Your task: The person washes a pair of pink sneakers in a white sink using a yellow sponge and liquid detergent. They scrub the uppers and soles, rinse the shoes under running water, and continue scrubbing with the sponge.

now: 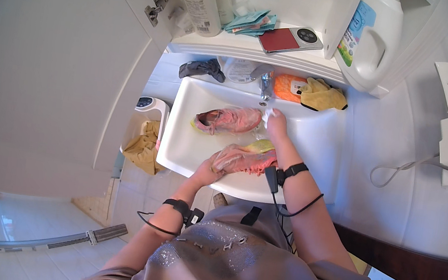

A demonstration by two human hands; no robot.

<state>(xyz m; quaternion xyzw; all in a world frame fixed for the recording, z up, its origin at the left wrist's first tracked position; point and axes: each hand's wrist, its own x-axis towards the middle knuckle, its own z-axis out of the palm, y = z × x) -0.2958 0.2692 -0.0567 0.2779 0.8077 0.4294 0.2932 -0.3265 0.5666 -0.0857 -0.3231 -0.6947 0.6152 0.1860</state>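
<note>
At the near rim of the white sink (323, 155), my left hand (206, 173) is closed on one end of a wet pink sneaker (240, 158) with a yellow-green sole. A second pink sneaker (238, 120), its opening and laces showing, lies farther back in the basin. My right hand (277, 125) is beside that shoe's right end, just below the tap (267, 85). Its fingers are bent around something small and white (266, 116), too small to name. My right forearm passes close to the right end of the held sneaker.
A dark cloth (203, 69), an orange pack (288, 87) and a yellow cloth (323, 95) lie along the sink's back edge. Above, an open cabinet holds pump bottles (198, 0), a phone (291, 40) and a large jug (371, 40). A bin with brown cloth (144, 148) stands left.
</note>
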